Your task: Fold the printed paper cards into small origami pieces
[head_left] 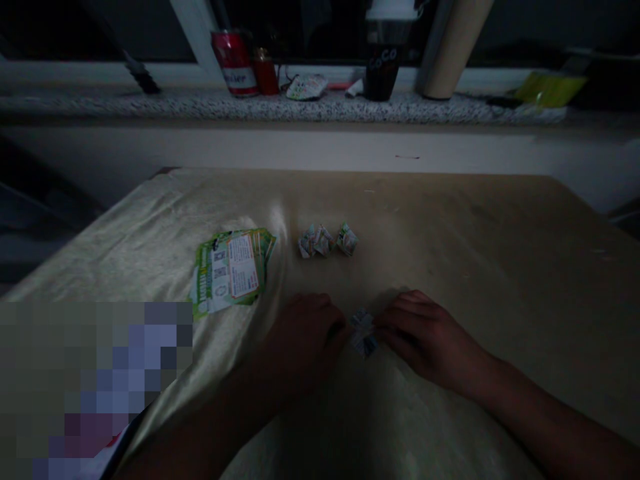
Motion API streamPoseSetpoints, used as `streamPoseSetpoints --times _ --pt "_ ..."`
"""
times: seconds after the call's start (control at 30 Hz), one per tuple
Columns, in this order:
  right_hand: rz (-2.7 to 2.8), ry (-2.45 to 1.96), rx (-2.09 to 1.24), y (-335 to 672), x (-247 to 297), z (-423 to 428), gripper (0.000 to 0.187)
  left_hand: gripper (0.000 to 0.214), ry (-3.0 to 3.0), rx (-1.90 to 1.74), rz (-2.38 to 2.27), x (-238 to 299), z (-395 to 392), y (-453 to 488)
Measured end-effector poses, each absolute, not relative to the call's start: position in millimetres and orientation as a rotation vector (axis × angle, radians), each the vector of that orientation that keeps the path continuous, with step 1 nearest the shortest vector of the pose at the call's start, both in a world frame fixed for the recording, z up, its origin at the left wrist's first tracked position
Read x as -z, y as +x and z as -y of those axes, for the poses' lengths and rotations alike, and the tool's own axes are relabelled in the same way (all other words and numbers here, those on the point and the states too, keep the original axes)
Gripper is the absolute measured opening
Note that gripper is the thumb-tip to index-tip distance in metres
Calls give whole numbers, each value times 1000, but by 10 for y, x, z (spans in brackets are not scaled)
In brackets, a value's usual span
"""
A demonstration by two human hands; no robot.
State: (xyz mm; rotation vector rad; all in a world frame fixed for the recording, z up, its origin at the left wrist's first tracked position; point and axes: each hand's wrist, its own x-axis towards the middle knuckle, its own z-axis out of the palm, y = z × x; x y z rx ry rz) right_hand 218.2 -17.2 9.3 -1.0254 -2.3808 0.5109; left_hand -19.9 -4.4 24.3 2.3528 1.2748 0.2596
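Between my two hands is a small folded paper piece (364,332), pale with printed marks and pinched in at its middle. My left hand (310,333) is closed at its left side, fingers curled, thumb and fingertips partly in shadow. From the right, my right hand (425,333) pinches the same piece between thumb and fingers. Farther back on the table stand three small folded paper pieces (323,241) in a row, two touching and one slightly apart. To their left lie flat green and white printed packets (233,270), stacked on one another.
A cloth-covered table (475,267) reaches to the wall. On the granite sill (185,103) stand a red can (235,63), a smaller red container (266,72), a crumpled wrapper (307,87), a black cup (383,63), a tan cylinder (455,50) and a yellow packet (550,89). The lower left is pixelated.
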Motion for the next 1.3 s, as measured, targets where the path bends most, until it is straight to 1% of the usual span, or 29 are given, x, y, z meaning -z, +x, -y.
streamPoseSetpoints --times 0.17,0.4,0.63,0.9,1.3 --pt "2284 -1074 -481 2139 -74 173 7 22 2399 -297 -1359 -213 83 -147" --pt "2193 -1211 -505 2075 -48 175 6 25 2464 -321 -1505 -177 112 -70" --pt "2209 -1294 -499 2042 -48 181 11 24 2453 -335 -1614 -126 135 24" --pt "2210 -1391 -501 2008 -58 198 11 24 2436 -316 -1638 -155 141 56" --pt "2220 -1386 -447 1992 -71 204 13 24 2463 -357 -1637 -135 150 56"
